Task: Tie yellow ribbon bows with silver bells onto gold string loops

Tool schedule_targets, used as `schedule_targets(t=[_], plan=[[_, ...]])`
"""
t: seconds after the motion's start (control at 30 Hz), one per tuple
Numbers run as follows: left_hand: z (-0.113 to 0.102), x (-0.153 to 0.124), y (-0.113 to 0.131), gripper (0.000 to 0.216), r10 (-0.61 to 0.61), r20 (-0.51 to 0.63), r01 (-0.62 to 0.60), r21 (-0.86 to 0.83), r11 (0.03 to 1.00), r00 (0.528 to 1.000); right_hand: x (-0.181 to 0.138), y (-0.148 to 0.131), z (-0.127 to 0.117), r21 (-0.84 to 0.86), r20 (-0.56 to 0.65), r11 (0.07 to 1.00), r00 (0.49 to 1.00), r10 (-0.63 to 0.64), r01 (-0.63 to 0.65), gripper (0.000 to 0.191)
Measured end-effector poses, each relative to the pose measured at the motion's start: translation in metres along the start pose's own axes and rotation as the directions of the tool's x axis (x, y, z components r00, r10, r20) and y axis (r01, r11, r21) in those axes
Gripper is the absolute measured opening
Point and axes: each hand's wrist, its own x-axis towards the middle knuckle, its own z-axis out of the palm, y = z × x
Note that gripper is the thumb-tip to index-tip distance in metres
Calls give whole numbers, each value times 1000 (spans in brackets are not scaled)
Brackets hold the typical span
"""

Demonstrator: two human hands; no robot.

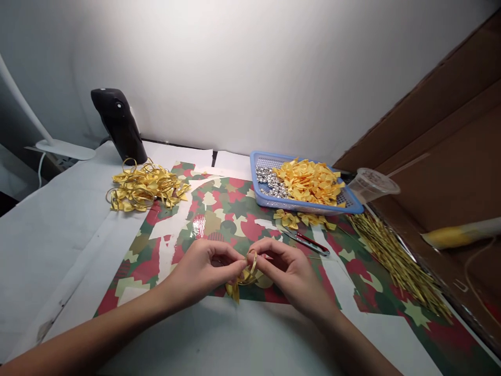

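- The left hand (201,269) and right hand (293,269) pinched a gold ring (255,262) between their fingertips.
- The ring, with its yellow bow (234,293), was over the patterned paper (230,208) near its front edge.

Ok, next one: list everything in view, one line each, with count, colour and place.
Lamp base: one, white, far left
Bottle-shaped object: one, black, back left
Bow-and-ring heap: many, yellow and gold, left
Basket: one, blue, back right
Beads: many, silver, in basket
Ribbon bows: many, yellow, in basket
Loose bows: few, yellow, before basket
Slim tool: one, red and silver, right of centre
Stems: many, gold, right
Cup: one, clear, beside basket
Patterned sheet: one, camouflage, centre
Cardboard: brown, far right
Ring with bow: one, gold and yellow, in fingers
Left hand, right hand: one each, bare, front centre
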Motion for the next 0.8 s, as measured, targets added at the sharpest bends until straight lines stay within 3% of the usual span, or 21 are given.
schedule_targets(t=[0.1, 0.17, 0.27, 0.37, 0.5, 0.6, 0.8], plan=[[-5, -2, 7, 22, 8, 46, -14, 117, 993, 999, -2, -2, -4, -43, 18, 998, 999, -42, 43, 24], [-11, -4, 13, 18, 40, 69, -59, 291, 955, 997, -3, -4, -8, -63, -2, 995, 997, -73, 73, 23], [-18, -6, 16, 10, 91, 114, -140, 566, 813, 989, -5, -7, -14, -95, -27, 989, 992, -120, 116, 23], [-18, -7, 9, 15, 133, 172, -215, 670, 711, 976, -8, -9, -16, -137, 55, 983, 992, -115, 121, 21], [-12, -3, -4, 12, 210, 189, -283, 663, 693, 959, -10, -7, -12, -171, 199, 982, 979, -42, 77, 21], [-10, -1, -6, 16, 207, 187, -278, 581, 765, 960, -10, -5, -10, -164, 221, 986, 975, 21, 16, 23], [-10, 1, -1, 15, 37, -17, -33, 176, 984, 999, -10, -5, -8, -158, 80, 987, 997, -8, 21, 26]])
